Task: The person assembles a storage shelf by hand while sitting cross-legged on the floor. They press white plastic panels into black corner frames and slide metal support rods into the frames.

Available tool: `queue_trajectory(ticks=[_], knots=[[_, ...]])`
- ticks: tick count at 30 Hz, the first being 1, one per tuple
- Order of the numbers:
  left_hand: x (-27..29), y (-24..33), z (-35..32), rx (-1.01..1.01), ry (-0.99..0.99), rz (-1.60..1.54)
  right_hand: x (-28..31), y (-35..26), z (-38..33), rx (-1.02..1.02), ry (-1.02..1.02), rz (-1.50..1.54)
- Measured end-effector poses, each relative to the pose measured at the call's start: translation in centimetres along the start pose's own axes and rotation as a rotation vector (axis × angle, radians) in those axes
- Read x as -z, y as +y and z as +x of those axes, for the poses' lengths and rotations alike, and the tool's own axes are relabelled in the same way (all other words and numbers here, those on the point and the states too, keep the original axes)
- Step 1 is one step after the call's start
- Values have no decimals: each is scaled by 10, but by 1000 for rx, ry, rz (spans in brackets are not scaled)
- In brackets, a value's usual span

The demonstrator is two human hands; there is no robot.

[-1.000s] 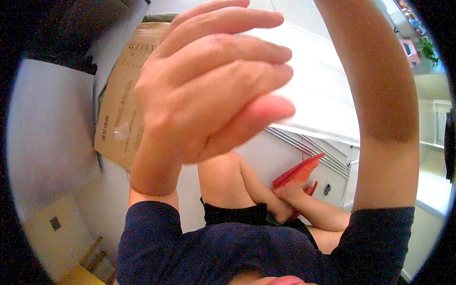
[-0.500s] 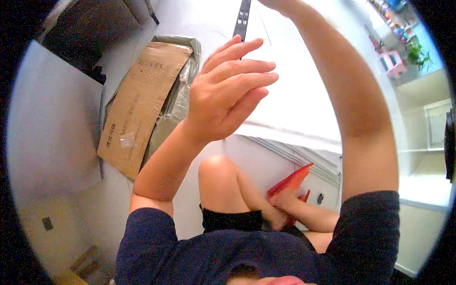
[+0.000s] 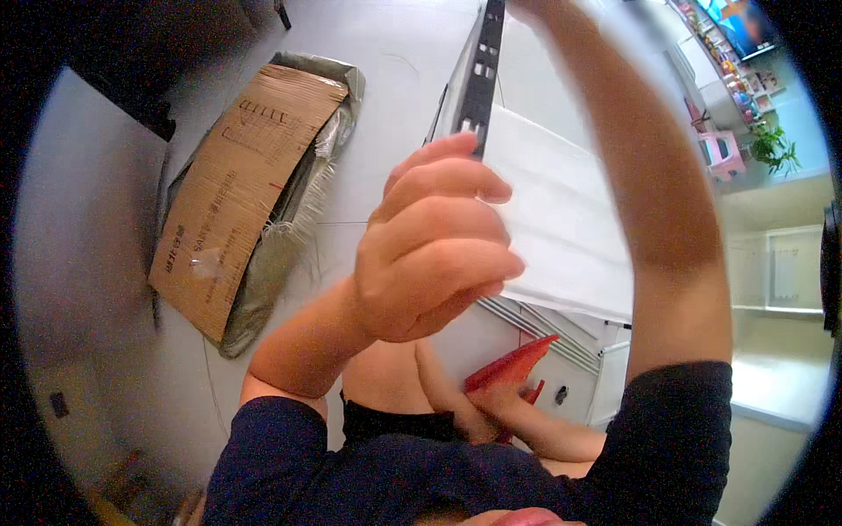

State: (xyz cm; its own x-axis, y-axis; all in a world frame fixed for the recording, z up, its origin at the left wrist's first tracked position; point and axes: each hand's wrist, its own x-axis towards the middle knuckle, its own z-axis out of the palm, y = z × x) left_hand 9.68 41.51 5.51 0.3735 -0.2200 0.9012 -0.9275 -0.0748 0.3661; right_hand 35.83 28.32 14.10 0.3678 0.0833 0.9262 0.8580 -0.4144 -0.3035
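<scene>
1. Location: the black strip [image 3: 478, 96] is sloping from the top edge of the view down to the left hand [image 3: 441, 241], with the white panel [image 3: 561, 210] appearing just beside it.
2. Left grip: the fingers are curling in front of the strip's lower part and hiding it; whether the grip is holding the strip cannot be told.
3. Right grip: the right forearm [image 3: 627, 149] is running to the top edge; the right hand is lying outside the view, so its grip cannot be told.
4. Handling: the strip is looking straight and narrow, suggesting a stiff, fairly light piece, probably more awkward than fragile.
5. Finish: the faces are appearing smooth and possibly slippery; the slots are possibly presenting sharp edges.
6. Hold points: solid faces between slots are offering the best purchase, ideally at 2 points well apart.
7. Surroundings: the tubes [image 3: 544, 329] are lying below the panel; the cardboard [image 3: 250, 184] is lying leftward, well apart from the strip.
</scene>
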Motion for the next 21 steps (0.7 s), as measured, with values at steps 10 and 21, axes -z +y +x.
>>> queue_trajectory(ticks=[10, 21], knots=[[7, 3, -2, 35, -40, 61, 9, -21, 29, 5, -427, -444], [-10, -4, -9, -1, 54, -44, 41, -52, -18, -679, -168, 830]])
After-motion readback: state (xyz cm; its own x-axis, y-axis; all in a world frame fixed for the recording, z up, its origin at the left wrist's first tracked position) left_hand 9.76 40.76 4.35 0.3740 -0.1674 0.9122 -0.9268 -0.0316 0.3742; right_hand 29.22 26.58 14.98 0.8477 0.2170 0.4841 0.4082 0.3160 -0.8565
